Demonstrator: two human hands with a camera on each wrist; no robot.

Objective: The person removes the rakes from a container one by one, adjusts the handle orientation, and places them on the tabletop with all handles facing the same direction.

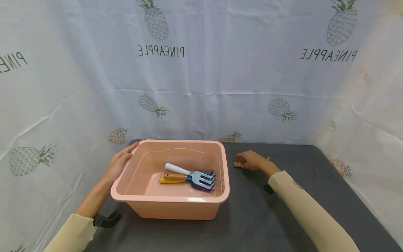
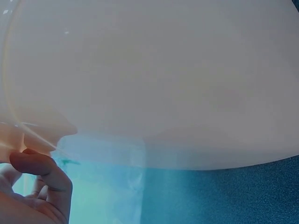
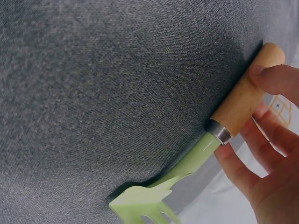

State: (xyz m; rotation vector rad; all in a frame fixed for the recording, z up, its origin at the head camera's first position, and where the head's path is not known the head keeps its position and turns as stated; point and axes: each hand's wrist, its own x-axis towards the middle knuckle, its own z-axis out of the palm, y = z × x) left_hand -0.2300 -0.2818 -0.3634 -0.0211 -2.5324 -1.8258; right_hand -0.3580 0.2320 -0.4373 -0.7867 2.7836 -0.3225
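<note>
Head view: a person's two arms in cream sleeves reach over a dark grey table [image 1: 283, 217] backed by a white pineapple-print curtain [image 1: 201, 70]. The left hand [image 1: 118, 163] rests against the outer left rim of a pink plastic tub [image 1: 176, 206], fingers fairly straight along the edge. Inside the tub, to the right of that hand, lie small garden forks: a blue fork with a white handle [image 1: 189, 173] on top of one with an orange-yellow handle [image 1: 173, 178]. To the right of the tub, well apart from it, the right hand [image 1: 252, 161] is curled over a wooden handle [image 1: 237, 163] on the table, with a sliver of green showing just behind the hand.

Left wrist view: the tub's pale pink wall [image 2: 154, 79] fills the frame. The left hand's fingers [image 2: 44, 175] sit just under the rim at lower left; how firmly they press cannot be told.

Right wrist view: the right hand [image 3: 266, 154] pinches the wooden handle [image 3: 245, 100] of a light green garden fork [image 3: 187, 172], thumb on top and fingers beneath. The fork lies on the grey cloth, its tines [image 3: 142, 205] pointing away from the grip, toward the lower edge.
</note>
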